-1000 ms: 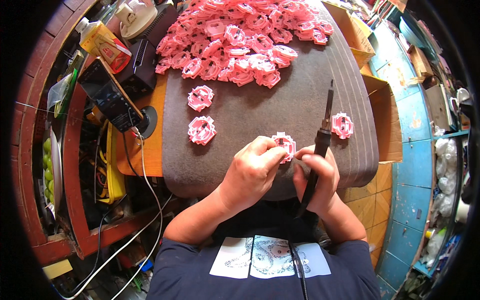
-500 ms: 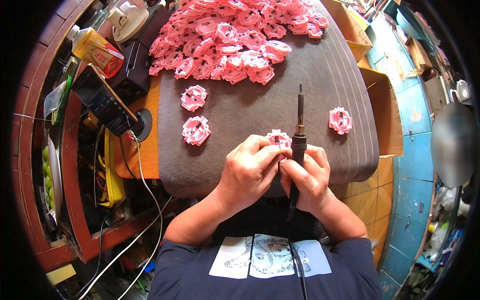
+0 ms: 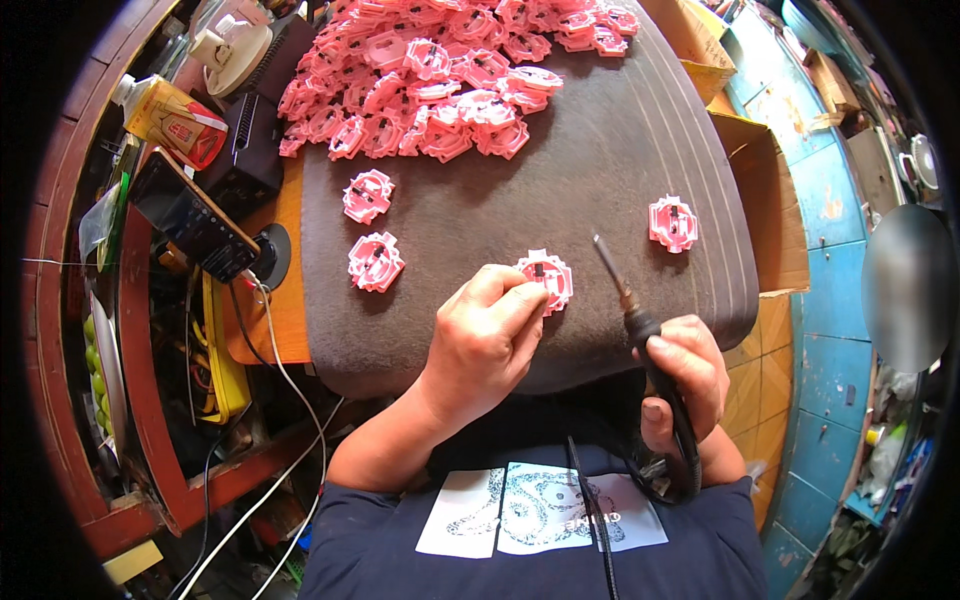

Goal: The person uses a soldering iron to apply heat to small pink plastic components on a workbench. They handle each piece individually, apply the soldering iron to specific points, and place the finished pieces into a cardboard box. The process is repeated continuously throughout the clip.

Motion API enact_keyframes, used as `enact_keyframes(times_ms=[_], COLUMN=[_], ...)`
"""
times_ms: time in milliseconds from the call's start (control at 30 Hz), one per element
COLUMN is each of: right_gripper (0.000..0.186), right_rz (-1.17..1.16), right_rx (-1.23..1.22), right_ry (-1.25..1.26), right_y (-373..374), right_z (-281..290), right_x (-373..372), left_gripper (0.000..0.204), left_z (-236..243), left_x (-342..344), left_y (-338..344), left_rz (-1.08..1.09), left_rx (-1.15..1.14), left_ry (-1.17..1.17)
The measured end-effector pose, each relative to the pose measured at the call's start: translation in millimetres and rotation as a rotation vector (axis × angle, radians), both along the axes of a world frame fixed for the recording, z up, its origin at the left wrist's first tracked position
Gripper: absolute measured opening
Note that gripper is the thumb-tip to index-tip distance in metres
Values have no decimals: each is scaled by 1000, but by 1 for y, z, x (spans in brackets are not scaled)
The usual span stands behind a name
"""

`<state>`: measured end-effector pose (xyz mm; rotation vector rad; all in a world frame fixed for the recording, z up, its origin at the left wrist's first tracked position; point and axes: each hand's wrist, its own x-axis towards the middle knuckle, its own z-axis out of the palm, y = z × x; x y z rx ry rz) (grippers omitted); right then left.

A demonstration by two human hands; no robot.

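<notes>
My right hand (image 3: 685,375) is wrapped round the dark handle of a soldering iron (image 3: 643,325). Its thin tip points up and to the left, apart from the pink parts. My left hand (image 3: 490,330) is closed in a pinch, fingertips over the lower left edge of a pink plastic part (image 3: 556,282) with a small black piece in it. What the fingertips pinch is hidden. Two similar pink parts, an upper one (image 3: 368,195) and a lower one (image 3: 376,262), lie to the left. Another pink part (image 3: 673,224) lies to the right.
A large heap of pink parts (image 3: 410,90) covers the far side of the dark tabletop (image 3: 480,210). On the left stand a phone (image 3: 190,215) on a holder, a bottle (image 3: 175,120) and white cables (image 3: 285,360). Cardboard boxes (image 3: 765,200) stand beyond the right edge.
My right hand has moved away from the left, to the right and down. The soldering iron has swung from upright to leaning left. My left hand stays pinched by the pink part.
</notes>
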<state>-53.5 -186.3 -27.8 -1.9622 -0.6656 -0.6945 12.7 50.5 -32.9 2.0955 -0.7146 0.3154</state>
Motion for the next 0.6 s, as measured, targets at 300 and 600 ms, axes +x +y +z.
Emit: enact_keyframes(times_ms=[300, 600], right_gripper=[31, 30], right_rz=[88, 94], right_rx=[-58, -73], right_ry=[-9, -26], right_y=[-2, 1], right_z=[1, 4], right_x=[-4, -5], left_gripper=[18, 20], left_z=[4, 3], left_x=[1, -1], left_y=[-3, -4], left_rz=[-7, -4], left_rx=[49, 70], left_ry=[-16, -6])
